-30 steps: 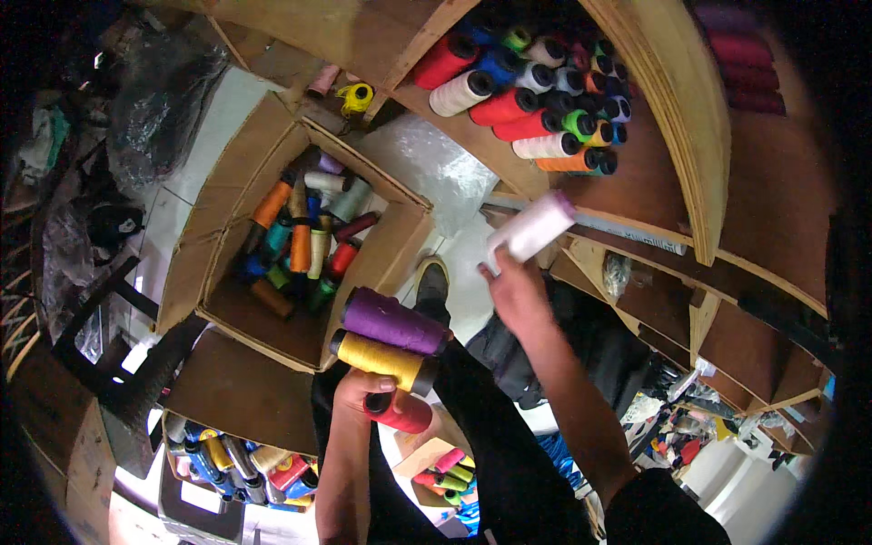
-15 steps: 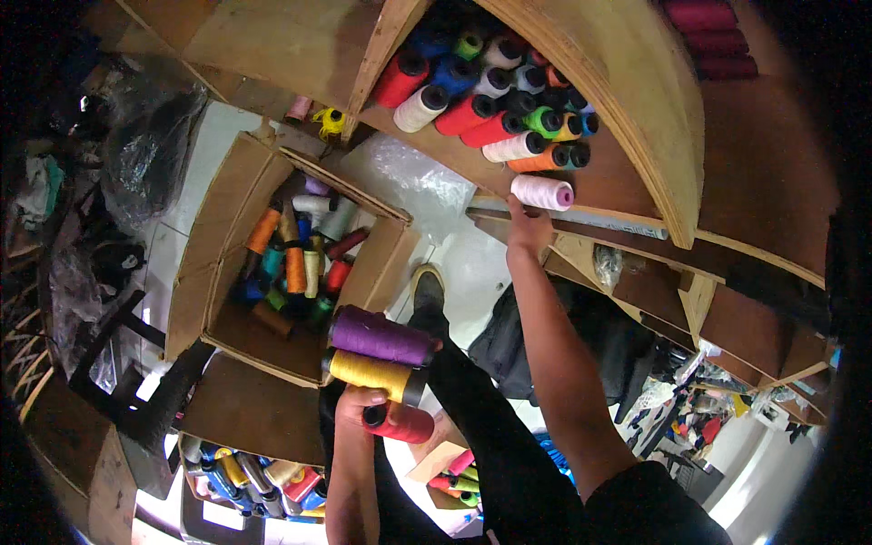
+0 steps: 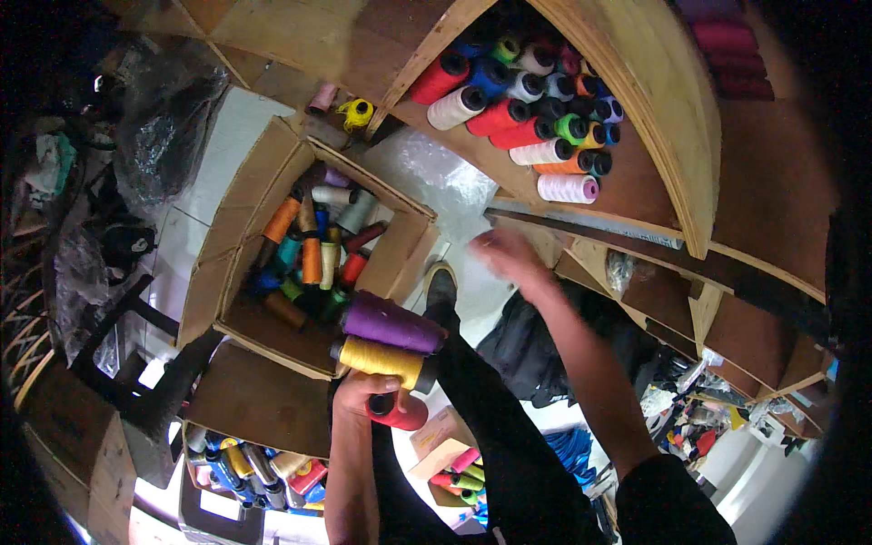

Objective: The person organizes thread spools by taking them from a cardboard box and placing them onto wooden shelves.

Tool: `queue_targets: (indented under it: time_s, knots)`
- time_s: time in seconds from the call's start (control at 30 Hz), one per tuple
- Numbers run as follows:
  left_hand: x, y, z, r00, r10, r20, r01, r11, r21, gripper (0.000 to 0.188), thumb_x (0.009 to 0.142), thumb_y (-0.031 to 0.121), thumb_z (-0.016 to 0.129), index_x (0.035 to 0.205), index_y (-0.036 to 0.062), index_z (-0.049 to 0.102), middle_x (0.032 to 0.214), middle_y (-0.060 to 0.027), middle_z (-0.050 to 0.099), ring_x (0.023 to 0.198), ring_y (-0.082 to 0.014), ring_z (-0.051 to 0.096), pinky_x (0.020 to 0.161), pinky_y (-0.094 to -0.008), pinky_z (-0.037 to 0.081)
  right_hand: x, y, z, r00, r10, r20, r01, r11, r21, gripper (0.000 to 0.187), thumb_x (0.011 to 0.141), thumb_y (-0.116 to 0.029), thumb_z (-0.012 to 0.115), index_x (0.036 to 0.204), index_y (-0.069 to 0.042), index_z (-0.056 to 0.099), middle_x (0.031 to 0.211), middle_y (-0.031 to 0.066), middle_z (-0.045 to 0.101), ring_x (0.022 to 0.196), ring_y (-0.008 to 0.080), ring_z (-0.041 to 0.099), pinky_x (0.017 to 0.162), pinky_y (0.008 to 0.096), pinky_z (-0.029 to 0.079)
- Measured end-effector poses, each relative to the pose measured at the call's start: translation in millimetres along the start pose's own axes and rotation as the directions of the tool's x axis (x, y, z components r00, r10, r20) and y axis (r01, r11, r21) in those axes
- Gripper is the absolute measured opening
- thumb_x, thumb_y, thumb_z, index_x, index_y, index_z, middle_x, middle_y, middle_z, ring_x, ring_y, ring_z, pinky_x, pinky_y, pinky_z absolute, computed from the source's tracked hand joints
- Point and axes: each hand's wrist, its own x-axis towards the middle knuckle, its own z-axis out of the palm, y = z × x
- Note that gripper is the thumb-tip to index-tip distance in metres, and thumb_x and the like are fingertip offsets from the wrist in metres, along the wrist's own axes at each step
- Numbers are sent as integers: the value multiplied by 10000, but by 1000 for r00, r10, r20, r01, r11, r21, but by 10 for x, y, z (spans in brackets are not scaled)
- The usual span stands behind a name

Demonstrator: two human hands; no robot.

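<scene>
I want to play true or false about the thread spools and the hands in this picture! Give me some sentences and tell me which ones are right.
1. The left hand holds a stack of three spools: purple spool, yellow spool and red spool. True.
2. The right hand is gripping a pink spool. False: it is empty and blurred, away from the pale pink spool, which lies on the wooden shelf.
3. The open cardboard box has many coloured spools inside. True.
4. The wooden shelf has no spools on it. False: it holds a pile of spools in many colours.
5. The purple spool sits on top of the yellow one. True.
</scene>
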Motion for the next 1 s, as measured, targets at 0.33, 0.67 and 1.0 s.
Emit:
queue_targets:
  time_s: [0.33,0.67,1.0]
  knots:
    - [275,-8,253,997,-24,-68,37,980,196,722,599,92,657,1254,7,364,815,-174,607,540,-243,592,439,-311,520,-654,-163,303,939,-115,324,-40,899,436,447,784,-438,645,948,-23,615,859,42,634,761,148,592,670,302,473]
    - [252,-4,264,982,-175,69,169,982,85,982,694,112,634,1438,187,-3,1029,-286,567,466,-197,563,428,-245,472,-292,-293,-764,804,-325,-498,-113,738,-665,567,725,-497,642,1058,-47,557,910,223,624,865,399,604,758,478,487]
    - [319,44,299,968,-199,155,202,979,-2,991,719,98,638,1437,207,-37,1094,-312,549,499,-185,581,494,-233,489,-167,-525,-810,665,-340,-665,-362,632,-685,560,689,-472,694,1013,-58,502,751,227,628,739,407,620,643,498,507]
